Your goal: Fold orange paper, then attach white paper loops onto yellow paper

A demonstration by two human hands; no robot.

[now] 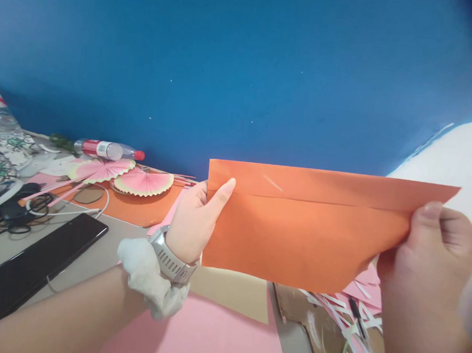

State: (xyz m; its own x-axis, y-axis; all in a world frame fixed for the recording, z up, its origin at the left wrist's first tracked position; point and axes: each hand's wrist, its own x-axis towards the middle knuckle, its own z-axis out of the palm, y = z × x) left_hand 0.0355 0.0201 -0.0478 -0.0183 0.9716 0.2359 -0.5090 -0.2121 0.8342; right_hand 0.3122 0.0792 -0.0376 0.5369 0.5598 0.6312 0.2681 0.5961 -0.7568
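A sheet of orange paper (296,233) is held up in front of the blue wall, with a crease running along its length near the top edge. My left hand (195,216) pinches its left end, thumb on the near face. At the other end, my right hand (435,252) grips the lower right part, where the sheet bends. The fingers behind the paper are partly hidden. Beneath it, pink paper (210,334) and a cream sheet (232,293) lie on the table.
Pink pleated paper fans (145,181) and a clear bottle (101,149) lie at the left back. A black phone (38,265) rests beside tangled cables (21,216). On the right, paper strips (339,316) and a pen (356,314) lie over brown cardboard (292,302).
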